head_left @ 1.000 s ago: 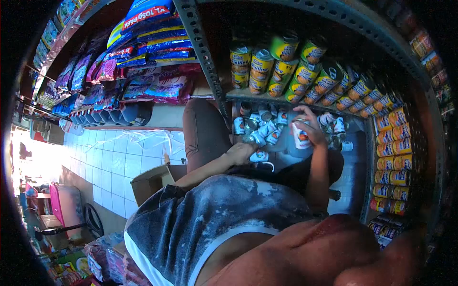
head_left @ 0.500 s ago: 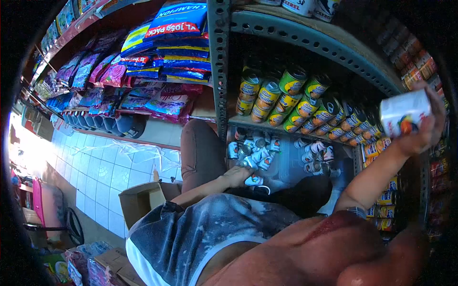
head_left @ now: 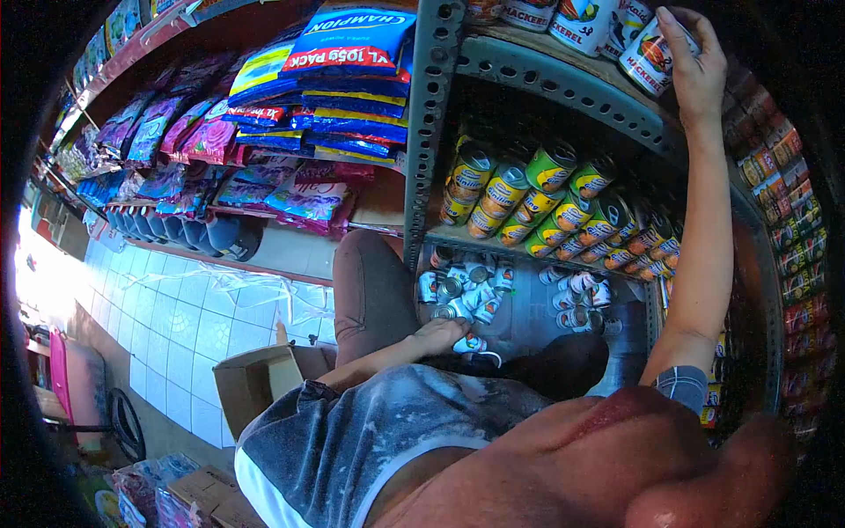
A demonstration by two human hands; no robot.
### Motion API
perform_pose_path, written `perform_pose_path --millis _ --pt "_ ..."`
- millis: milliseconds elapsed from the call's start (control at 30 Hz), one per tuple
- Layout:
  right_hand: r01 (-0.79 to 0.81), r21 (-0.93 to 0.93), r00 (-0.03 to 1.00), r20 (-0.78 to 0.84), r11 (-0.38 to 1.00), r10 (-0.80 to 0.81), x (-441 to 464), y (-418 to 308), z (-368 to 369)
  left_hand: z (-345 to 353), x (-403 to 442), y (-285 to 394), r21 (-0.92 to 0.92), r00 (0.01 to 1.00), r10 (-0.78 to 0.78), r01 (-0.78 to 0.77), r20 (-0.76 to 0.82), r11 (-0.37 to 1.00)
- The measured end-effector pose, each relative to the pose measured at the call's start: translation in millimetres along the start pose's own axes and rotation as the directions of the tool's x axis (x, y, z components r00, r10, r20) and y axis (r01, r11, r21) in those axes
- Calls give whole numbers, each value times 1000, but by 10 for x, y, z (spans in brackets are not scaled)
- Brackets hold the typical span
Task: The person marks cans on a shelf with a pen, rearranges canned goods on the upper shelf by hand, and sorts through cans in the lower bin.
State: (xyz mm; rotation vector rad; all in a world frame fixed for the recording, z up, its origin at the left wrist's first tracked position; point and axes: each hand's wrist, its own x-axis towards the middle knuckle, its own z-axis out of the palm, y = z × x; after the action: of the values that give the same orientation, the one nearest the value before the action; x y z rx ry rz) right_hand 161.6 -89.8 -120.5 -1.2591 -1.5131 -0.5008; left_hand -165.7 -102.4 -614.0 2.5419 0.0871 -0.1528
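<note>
My right hand (head_left: 697, 66) is raised to the upper shelf, with its fingers closed around a white mackerel can (head_left: 650, 62). The can leans at the shelf edge, next to a row of similar mackerel cans (head_left: 584, 22). Low in front of my body, my left hand (head_left: 440, 335) has its fingers curled over another white can (head_left: 470, 344); its fingertips are partly hidden. Loose white cans (head_left: 480, 299) lie in a heap just beyond it, some on their sides. A second group of cans (head_left: 576, 299) lies further right.
Yellow and green cans (head_left: 528, 198) are stacked on the middle shelf, behind a perforated metal post (head_left: 429, 114). Blue detergent packs (head_left: 352, 79) and purple packets fill the left shelves. An open cardboard box (head_left: 255, 383) stands by my leg. Small packets hang at far right.
My right hand has carried its can up and leftward from beside the shelving to the upper shelf. My left hand has stayed low by the loose cans. The view has shifted slightly.
</note>
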Motion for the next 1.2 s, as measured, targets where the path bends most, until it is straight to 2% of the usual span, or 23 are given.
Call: perform_pose_path --millis 33,100,133,233,300,333,367,400,467,500,567,667,733,767,833,867,900,933,967,1000,1067,1133,1200 --pt "-29 22 1000 -11 999 29 -1 27 58 21 6 -22 -2 1000 -2 2 0 1000" --pt "61 55 998 -32 997 -59 -82 144 9 67 26 -63 26 1000 24 -25 11 999" --pt "40 163 999 1 986 -41 -100 270 -30 117 54 -95 23 1000 22 -22 11 999" --pt "-9 153 997 81 988 -4 -209 99 -46 340 132 -234 74 997 63 -60 -34 995" --pt "1 123 994 106 992 -14 -246 35 -48 463 161 -305 20 978 126 -124 -166 992" --pt "12 135 986 163 991 -34 -258 26 -55 415 151 -268 18 979 126 -125 -163 992" --pt "25 147 974 218 989 -57 -261 -49 -38 316 135 -205 19 994 72 -71 -77 997" --pt "26 148 975 216 989 -58 -268 -138 -6 209 119 -145 26 1000 16 -16 8 1000" --pt "-86 312 993 104 946 56 -285 -486 159 154 101 -102 19 1000 7 -8 20 1000" --pt "-85 312 993 103 946 55 -282 -486 171 136 100 -89 11 999 0 -1 32 1000" --pt "-97 302 995 56 948 84 -282 -453 179 161 93 -95 0 1000 -6 6 15 1000" --pt "65 -37 998 1 997 -65 -274 -371 170 65 66 -27 -40 999 -37 38 31 998" --pt "102 -77 995 8 992 -101 -277 -345 263 26 51 2 -65 996 -62 66 60 996" --pt "95 724 980 52 684 -191 -252 -245 442 64 50 -17 -64 999 -29 31 29 997" --pt "34 983 960 17 179 -278 -221 -146 442 90 45 -45 -58 1000 1 -2 -4 998" --pt "-30 995 947 0 -90 -321 -199 -229 473 86 40 -45 -43 1000 -3 3 -4 999" --pt "12 809 978 113 587 -175 -263 -388 256 86 32 -43 -29 1000 -8 8 -3 1000" --pt "-34 223 995 100 974 12 -296 -555 158 56 24 -25 -29 1000 -9 9 -3 1000" --pt "-35 223 995 101 974 12 -286 -533 162 23 22 -12 -40 1000 -18 18 21 999" --pt "33 197 998 49 980 -43 -265 -487 166 -4 16 8 -50 999 -25 27 46 998" --pt "98 164 995 -2 982 -99 -252 -455 162 -37 -15 47 -55 1000 -2 3 15 998" --pt "62 211 995 61 976 -77 -252 -469 156 -67 -20 67 -57 1000 19 -20 -17 998" --pt "5 213 992 122 977 -32 -257 -523 147 -86 -10 78 -43 999 -13 15 42 999"
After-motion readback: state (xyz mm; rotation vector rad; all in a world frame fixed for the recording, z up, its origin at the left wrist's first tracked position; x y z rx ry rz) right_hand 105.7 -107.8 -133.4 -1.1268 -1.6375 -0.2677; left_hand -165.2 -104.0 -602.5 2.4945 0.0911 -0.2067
